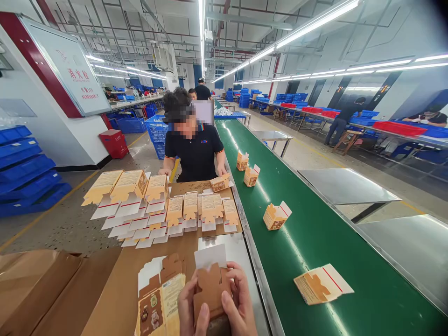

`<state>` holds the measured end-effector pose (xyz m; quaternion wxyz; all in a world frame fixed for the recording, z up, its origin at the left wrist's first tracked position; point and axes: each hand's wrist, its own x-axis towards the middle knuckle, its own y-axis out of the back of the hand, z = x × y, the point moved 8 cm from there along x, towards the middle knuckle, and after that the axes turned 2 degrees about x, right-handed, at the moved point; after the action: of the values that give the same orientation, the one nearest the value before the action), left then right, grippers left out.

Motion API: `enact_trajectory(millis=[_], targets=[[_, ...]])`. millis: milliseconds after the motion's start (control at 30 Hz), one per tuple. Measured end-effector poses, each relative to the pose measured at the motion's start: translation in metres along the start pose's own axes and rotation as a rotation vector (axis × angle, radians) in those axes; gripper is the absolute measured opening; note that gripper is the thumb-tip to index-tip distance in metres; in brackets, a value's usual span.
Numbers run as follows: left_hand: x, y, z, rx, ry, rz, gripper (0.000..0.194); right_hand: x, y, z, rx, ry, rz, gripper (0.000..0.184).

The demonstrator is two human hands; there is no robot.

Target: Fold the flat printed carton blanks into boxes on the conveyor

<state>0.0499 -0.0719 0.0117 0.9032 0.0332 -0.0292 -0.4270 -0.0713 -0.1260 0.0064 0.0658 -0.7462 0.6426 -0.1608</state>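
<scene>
A small brown carton (212,293) is held above the counter (175,254), clasped between the left hand (192,305) and right hand (240,298), each grip partly closed around its sides; flat printed cartons (159,298) lie just beside.

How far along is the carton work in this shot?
Looks formed: three upright boxes on the green belt, flaps open. In hand: the left hand and right hand hold a brown carton, white flap raised. Apparently left: printed blanks beside the left hand, count unclear.
</scene>
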Motion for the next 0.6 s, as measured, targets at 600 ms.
enact_trajectory(millis=[600], targets=[[0.036, -0.012, -0.017, 0.026, -0.010, -0.191, 0.049, -0.020, 0.003, 0.049, 0.191, -0.383, -0.277, 0.090]])
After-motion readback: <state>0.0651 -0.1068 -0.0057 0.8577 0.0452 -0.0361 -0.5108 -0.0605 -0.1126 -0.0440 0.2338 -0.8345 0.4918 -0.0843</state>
